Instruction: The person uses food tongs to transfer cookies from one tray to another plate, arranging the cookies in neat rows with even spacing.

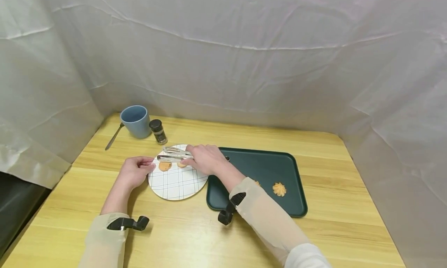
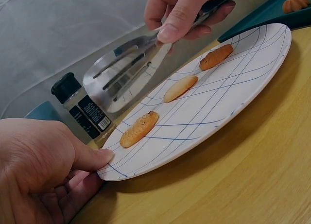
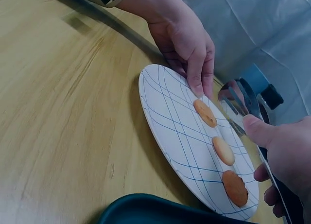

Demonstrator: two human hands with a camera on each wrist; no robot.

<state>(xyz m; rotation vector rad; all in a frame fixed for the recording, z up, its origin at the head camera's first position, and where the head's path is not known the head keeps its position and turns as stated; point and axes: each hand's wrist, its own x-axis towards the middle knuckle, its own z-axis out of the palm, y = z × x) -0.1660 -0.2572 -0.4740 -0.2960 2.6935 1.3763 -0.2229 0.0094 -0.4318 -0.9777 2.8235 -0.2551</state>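
My left hand pinches the left rim of a round white plate with thin checked lines, thumb on top and fingers curled beneath. Three flat golden cookies lie in a row on it: one cookie by the left thumb, a paler cookie in the middle and a browner cookie beyond. Over the plate's far side, my right hand grips metal tongs with slotted heads. Nothing shows between the heads, which point left above the cookies.
A dark green tray lies right of the plate, under my right forearm, with a flower-shaped cookie and another partly hidden by the sleeve. Behind the plate stand a black-capped spice jar and a blue cup, a fork beside it.
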